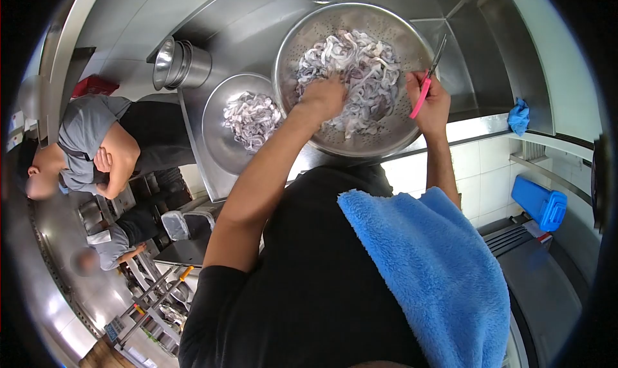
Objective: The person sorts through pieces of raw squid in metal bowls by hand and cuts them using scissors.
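A large perforated steel colander (283,88) holds a heap of pale, greyish squid pieces (370,65). My left hand (325,97) reaches into this heap, its fingers sunk among the pieces and mostly hidden. At the colander's right rim, my right hand (432,107) is closed around scissors (421,97) with pink handles, their blades pointing up and away from the squid. Left of the colander, a smaller steel bowl (215,120) contains more squid pieces (251,120), cut short and whiter.
Stacked steel pots (193,65) stand at the counter's back left. A steel sink (489,72) lies to the right, with a blue cloth (519,117) on its edge. A blue towel (431,271) hangs over my front. Two people (96,136) are at the left.
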A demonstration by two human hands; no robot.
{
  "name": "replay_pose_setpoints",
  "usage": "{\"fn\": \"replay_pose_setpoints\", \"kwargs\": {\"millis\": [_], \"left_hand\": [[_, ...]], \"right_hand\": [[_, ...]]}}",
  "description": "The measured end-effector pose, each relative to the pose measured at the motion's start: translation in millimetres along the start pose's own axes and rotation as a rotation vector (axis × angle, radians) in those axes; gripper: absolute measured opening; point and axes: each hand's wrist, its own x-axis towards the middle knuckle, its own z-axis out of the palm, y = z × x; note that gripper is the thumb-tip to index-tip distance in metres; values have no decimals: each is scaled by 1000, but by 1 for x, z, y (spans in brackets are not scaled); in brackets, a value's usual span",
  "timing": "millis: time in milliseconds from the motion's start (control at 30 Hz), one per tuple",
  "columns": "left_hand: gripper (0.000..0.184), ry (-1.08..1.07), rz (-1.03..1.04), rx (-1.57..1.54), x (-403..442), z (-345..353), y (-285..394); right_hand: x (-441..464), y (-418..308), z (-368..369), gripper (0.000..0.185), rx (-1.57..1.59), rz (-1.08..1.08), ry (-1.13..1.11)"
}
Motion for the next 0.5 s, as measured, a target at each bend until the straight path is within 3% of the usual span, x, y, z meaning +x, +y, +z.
{"fn": "replay_pose_setpoints", "kwargs": {"millis": [167, 267, 367, 467, 500], "left_hand": [[21, -201, 37, -104, -23, -24, -10], [25, -415, -45, -136, -40, -49, -14], [27, -407, 36, -101, -51, -58, -28], [27, 44, 72, -212, -38, -43, -32], [30, 104, 86, -196, -33, -50, -20]], "right_hand": [[-4, -5, 0, 25, -36, -4, 23], [-3, -2, 1, 25, -46, -15, 40], [-3, -2, 1, 26, -36, -46, 42], [-2, -5, 2, 26, -82, -69, 54], [-2, 0, 0, 25, -129, -103, 63]]}}
